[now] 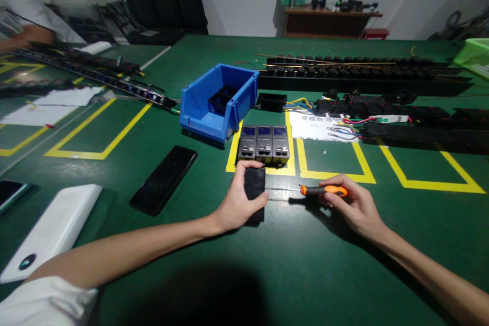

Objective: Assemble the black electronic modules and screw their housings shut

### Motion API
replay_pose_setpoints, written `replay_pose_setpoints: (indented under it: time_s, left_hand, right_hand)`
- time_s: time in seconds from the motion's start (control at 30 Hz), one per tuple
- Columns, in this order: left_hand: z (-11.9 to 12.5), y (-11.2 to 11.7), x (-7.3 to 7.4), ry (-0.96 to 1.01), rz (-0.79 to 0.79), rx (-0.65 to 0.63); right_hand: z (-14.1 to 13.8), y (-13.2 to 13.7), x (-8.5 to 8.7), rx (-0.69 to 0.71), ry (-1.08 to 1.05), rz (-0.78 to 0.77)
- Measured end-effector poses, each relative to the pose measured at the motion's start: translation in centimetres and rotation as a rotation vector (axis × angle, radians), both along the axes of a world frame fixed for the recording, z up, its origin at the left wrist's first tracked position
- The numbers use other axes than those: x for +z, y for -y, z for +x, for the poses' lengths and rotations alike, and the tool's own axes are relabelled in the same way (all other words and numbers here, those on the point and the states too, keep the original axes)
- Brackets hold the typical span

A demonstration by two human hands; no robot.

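Head view: left hand [239,202] clamps a black module [254,182], right hand [356,208] grips an orange screwdriver [324,190] tipped at its side, apparently a fastening step calling for steady alignment.

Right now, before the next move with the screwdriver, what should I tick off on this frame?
1. Left hand grips the black block, which stands on the table: ok.
2. Right hand holds the screwdriver by its orange handle: ok.
3. Blade lies level and points at the block's right side: ok.
4. Tip seated in a screw: cannot tell, too small.
5. Phone lies apart from the left arm: ok.
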State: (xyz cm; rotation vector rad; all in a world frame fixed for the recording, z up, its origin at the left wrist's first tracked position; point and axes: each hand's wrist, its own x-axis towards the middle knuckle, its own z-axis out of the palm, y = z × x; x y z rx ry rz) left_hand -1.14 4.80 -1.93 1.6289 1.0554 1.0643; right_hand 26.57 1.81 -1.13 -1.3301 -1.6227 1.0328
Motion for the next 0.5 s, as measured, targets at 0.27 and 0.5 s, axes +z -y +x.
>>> replay_pose_setpoints:
  time_s: [0.27, 0.5]
  left_hand:
    - [-0.02, 0.05, 0.20, -0.020, 0.016, 0.001]
    - [-0.02, 0.08, 0.25, -0.012, 0.010, 0.006]
  right_hand:
    - [-0.21, -0.23, -0.12, 0.048, -0.041, -0.050]
    - [-0.18, -0.02, 0.00, 0.058, -0.003, 0.009]
